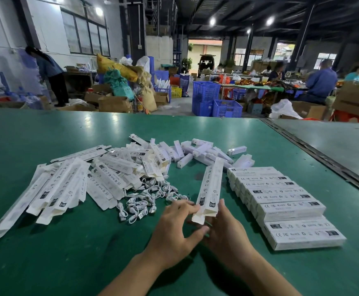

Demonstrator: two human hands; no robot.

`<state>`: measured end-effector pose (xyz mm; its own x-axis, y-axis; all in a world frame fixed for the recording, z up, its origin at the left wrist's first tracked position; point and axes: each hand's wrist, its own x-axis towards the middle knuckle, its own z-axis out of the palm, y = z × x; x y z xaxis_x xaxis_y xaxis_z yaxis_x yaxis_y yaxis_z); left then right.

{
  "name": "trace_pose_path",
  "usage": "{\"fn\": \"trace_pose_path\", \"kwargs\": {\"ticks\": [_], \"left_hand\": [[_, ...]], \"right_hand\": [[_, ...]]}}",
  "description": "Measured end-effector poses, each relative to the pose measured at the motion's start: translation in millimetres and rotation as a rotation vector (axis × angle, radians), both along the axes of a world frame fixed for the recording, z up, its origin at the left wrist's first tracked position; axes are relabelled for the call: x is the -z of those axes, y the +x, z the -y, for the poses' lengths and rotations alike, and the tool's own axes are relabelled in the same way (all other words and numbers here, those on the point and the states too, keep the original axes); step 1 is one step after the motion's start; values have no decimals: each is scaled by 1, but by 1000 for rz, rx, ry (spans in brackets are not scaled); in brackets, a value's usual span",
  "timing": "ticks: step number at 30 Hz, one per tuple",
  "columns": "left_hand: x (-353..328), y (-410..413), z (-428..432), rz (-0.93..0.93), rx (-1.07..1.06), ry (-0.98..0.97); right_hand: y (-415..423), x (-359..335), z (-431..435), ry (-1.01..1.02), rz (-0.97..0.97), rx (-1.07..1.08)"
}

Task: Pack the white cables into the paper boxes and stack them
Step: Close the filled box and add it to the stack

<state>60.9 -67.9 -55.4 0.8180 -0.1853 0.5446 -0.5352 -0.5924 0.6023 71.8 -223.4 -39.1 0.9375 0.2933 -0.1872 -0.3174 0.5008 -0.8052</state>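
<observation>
Left hand (179,227): fingertips pinch the near left edge of the paper box (208,189), thumb stretched out below it.
Right hand (227,231): holds the same box's near end from the right and beneath, one finger raised along its side.
Box position: long, white, printed face up, its far end pointing away from both hands.
White cables (148,199): coiled heap just left of the left hand's fingers.
Flat boxes (67,189): loose pile further left.
Packed boxes (285,206): stacked in rows right of the right hand.
Surface (89,253): green.
</observation>
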Motion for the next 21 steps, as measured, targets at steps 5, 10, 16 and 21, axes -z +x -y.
{"fn": "trace_pose_path", "kwargs": {"ticks": [5,10,16,21], "left_hand": [[-2,3,0,65,20,46],[-2,4,1,20,51,42],[-10,6,-2,-398,-9,-747],[-19,19,-23,-612,108,-1353]], "right_hand": [[1,-1,1,14,-29,-20],[1,-1,6,1,56,-12],[-6,-2,4,-245,219,60],[-10,-1,-1,-362,262,-24]]}}
